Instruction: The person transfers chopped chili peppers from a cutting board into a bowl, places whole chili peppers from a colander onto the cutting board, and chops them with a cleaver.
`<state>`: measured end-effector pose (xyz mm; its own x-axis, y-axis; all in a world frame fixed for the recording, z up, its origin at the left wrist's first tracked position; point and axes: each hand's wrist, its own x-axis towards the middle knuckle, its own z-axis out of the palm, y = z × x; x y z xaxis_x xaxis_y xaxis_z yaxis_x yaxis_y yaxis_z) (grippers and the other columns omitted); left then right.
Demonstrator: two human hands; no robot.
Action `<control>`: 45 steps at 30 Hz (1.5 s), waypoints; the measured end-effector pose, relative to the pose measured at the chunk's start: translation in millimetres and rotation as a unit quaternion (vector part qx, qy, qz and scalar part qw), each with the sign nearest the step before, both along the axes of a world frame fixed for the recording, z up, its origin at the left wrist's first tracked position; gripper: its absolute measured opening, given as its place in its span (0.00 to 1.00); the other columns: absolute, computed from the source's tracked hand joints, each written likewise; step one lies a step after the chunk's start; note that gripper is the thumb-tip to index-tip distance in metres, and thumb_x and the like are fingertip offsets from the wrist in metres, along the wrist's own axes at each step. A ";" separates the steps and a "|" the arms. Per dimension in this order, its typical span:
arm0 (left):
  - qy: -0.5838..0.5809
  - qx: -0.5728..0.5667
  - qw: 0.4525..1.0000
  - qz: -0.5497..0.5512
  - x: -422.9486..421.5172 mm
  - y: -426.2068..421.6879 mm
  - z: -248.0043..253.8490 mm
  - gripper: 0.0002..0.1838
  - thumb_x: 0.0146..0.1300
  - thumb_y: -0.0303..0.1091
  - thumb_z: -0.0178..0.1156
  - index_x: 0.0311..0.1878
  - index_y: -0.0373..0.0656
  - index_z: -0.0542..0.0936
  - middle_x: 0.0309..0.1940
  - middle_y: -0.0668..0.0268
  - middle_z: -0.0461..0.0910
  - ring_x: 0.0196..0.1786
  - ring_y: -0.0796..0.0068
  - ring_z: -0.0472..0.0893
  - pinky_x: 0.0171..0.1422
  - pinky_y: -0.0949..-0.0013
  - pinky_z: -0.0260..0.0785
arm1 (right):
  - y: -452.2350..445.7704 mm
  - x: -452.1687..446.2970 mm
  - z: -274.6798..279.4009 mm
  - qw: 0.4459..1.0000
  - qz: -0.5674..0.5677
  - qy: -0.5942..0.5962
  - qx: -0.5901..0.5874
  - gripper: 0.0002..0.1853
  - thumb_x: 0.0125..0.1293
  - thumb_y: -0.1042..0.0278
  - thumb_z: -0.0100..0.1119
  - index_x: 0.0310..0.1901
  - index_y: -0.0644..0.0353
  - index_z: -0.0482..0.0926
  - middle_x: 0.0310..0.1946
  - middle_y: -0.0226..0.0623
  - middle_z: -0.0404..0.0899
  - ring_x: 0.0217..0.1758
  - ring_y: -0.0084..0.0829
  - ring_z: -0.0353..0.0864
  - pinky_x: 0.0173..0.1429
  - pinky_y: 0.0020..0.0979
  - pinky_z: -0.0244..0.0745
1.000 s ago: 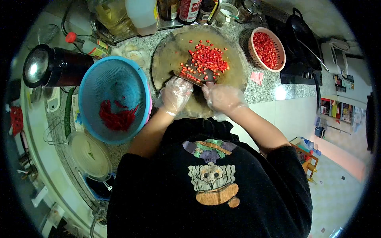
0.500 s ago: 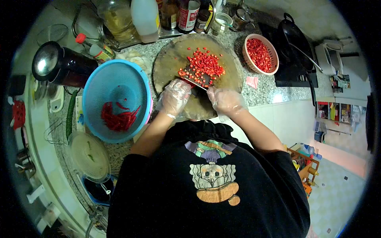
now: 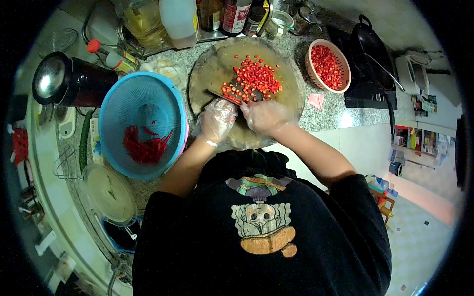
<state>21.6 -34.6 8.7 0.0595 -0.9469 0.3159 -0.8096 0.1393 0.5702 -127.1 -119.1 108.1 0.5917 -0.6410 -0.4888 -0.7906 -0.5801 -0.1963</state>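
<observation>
Both of my hands wear clear plastic gloves over a round wooden chopping board point(image 3: 205, 64). My right hand point(image 3: 269, 117) is closed round the handle of a knife point(image 3: 216, 93), its dark blade angled up and left in front of my left hand. With fingers curled, my left hand point(image 3: 217, 121) presses against the near side of the blade, where red chilli peppers point(image 3: 233, 99) show at the fingertips; the rest of them is hidden under the glove. Chopped red chilli pieces point(image 3: 256, 79) lie in a loose heap just beyond the blade.
Left of the board, a blue colander point(image 3: 111, 98) holds whole red chillies point(image 3: 148, 148). A pink basket point(image 3: 345, 66) of chopped chilli stands to the right, near a black wok point(image 3: 368, 44). Bottles, including a large white jug point(image 3: 177, 24), line the back.
My right hand and the knife have shifted left, and the blade now slants up toward the left. My left hand stays nearly in place, fingers still curled.
</observation>
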 end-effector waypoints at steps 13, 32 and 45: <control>0.019 -0.112 0.994 -0.007 2.0 2.4 -6.3 0.10 0.47 0.29 0.63 0.37 0.47 0.83 0.37 0.62 0.80 0.46 0.55 0.80 0.49 0.55 0.74 | 19.2 -33.1 18.1 0.998 -0.042 0.038 -0.039 0.31 0.77 0.44 0.31 0.40 0.57 0.84 0.39 0.47 0.86 0.45 0.48 0.85 0.52 0.48 0.79; 0.033 -0.063 0.998 0.000 0.0 2.6 -18.9 0.06 0.49 0.28 0.63 0.33 0.43 0.80 0.37 0.60 0.81 0.41 0.54 0.81 0.44 0.54 0.75 | 4.7 4.6 4.1 0.997 -0.063 0.026 0.037 0.36 0.77 0.41 0.27 0.41 0.59 0.85 0.42 0.49 0.85 0.49 0.51 0.84 0.58 0.50 0.76; 0.048 -0.063 0.996 0.034 2.9 13.4 -13.1 0.05 0.51 0.29 0.65 0.33 0.46 0.84 0.38 0.61 0.83 0.40 0.54 0.81 0.46 0.56 0.75 | 31.3 -28.3 14.0 0.997 -0.069 0.025 -0.032 0.31 0.77 0.42 0.33 0.40 0.58 0.85 0.42 0.47 0.86 0.49 0.49 0.84 0.54 0.49 0.78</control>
